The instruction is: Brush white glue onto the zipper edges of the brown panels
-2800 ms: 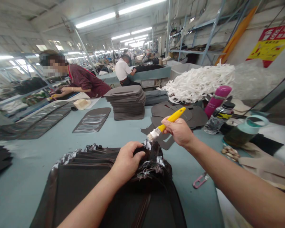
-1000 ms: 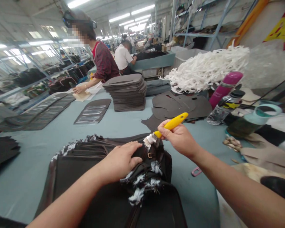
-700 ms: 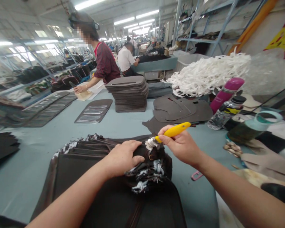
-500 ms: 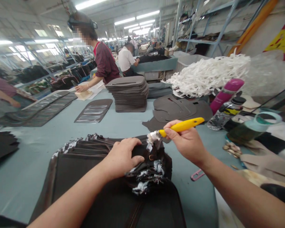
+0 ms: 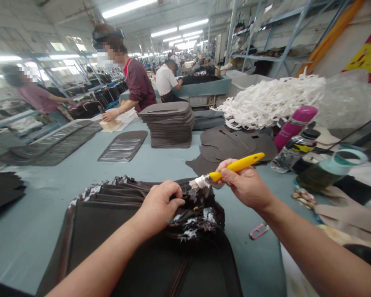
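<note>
In my right hand I hold a paintbrush with a yellow plastic handle, gripped near its bristles. Its white-coated bristles touch the top edge of a stack of dark brown bag panels. White glue is smeared in patches along the stack's ruffled far edge. My left hand rests on the stack with its fingers curled around the top layers. The lower part of the stack is partly hidden behind my forearms.
The blue-grey worktable holds a tall stack of grey-brown panels, loose cut panels, a pink bottle, a jar, and a pink clip. White strips are piled behind. A co-worker works beyond the table.
The brush handle has swung from pointing steeply up to lying flatter, with the bristles still at the stack's edge. My left hand has gathered the top layers. Another person has appeared at far left.
</note>
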`<action>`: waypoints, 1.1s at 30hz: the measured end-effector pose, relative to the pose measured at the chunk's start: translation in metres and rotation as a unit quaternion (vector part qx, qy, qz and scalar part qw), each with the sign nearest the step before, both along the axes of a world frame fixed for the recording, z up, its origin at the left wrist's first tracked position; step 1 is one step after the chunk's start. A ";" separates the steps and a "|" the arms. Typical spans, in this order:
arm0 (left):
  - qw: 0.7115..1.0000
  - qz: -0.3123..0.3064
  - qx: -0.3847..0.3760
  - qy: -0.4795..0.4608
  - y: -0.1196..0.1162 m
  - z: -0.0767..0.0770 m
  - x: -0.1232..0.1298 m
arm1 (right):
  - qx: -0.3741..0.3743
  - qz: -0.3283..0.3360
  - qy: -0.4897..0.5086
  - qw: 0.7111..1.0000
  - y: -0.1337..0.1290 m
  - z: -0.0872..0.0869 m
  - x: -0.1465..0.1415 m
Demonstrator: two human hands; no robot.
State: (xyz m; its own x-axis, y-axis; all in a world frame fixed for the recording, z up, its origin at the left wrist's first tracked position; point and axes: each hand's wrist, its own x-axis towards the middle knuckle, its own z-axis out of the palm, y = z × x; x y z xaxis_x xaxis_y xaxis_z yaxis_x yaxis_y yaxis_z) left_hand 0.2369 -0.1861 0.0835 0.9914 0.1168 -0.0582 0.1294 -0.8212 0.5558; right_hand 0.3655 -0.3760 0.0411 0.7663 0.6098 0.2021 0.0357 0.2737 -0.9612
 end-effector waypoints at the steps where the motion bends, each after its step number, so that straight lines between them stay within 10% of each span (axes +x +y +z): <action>1: 1.000 0.007 -0.014 -0.009 0.000 -0.002 -0.001 | -0.008 0.025 -0.012 1.000 0.001 0.001 0.000; 17: 0.982 0.076 -0.173 0.021 0.000 0.006 0.002 | 0.000 0.214 -0.072 0.974 -0.007 0.031 0.001; 26: 0.957 -0.105 -0.212 0.170 0.021 0.034 0.008 | -0.039 0.007 -0.025 0.999 -0.010 0.016 -0.001; 33: 0.972 -0.026 -0.097 0.210 0.017 0.035 0.014 | -0.129 -0.035 -0.103 0.986 -0.006 0.009 -0.012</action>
State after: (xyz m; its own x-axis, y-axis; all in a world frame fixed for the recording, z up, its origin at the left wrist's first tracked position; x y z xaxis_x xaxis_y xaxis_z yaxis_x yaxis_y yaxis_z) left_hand 0.2504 -0.1695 0.1181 0.8795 0.0126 -0.4758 0.3392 -0.7179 0.6079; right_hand 0.3534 -0.3818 0.0500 0.7670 0.6087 0.2029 0.2476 0.0110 -0.9688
